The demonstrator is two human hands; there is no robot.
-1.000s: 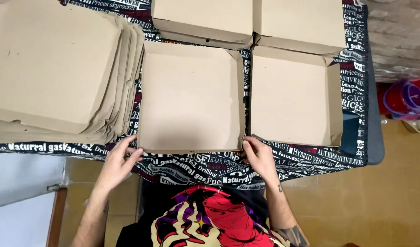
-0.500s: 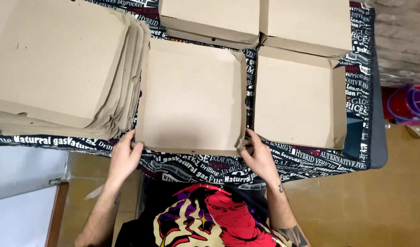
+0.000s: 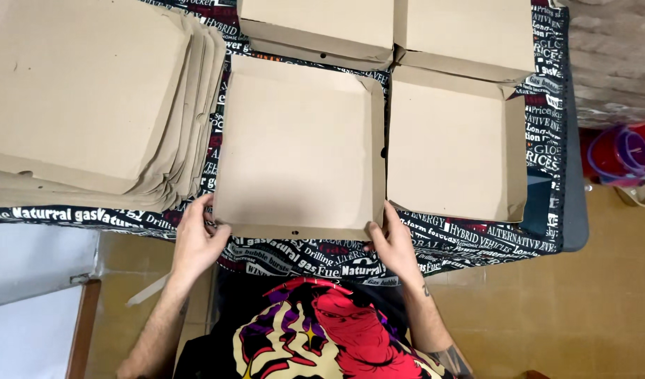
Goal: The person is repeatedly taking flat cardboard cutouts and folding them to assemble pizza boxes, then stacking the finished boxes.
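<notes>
**A:** Since the frame a second ago, both hands have closed in on the near edge of the open cardboard box (image 3: pixel 299 147); they sat a little below it then, and now they are right at its two front corners.

**B:** The left hand (image 3: pixel 196 242) is at the near left corner, fingers curled loosely against the edge, thumb up along the side. The right hand (image 3: pixel 393 242) mirrors it at the near right corner, fingertips pressed on the front wall. Neither is clenched; whether they truly pinch the card, hard to tell.

**A:** The box lies straight ahead of the fingers, flat on the printed tablecloth (image 3: pixel 547 147), roughly square, with no long axis to speak of. Both hands equally near.

**B:** It's crowded, though. A stack of flat blanks (image 3: pixel 91 98) sits just left, a second open box (image 3: pixel 452 140) touches its right side, and two folded boxes (image 3: pixel 315 24) sit beyond. A red bucket (image 3: pixel 617 154) stands off the table.
</notes>
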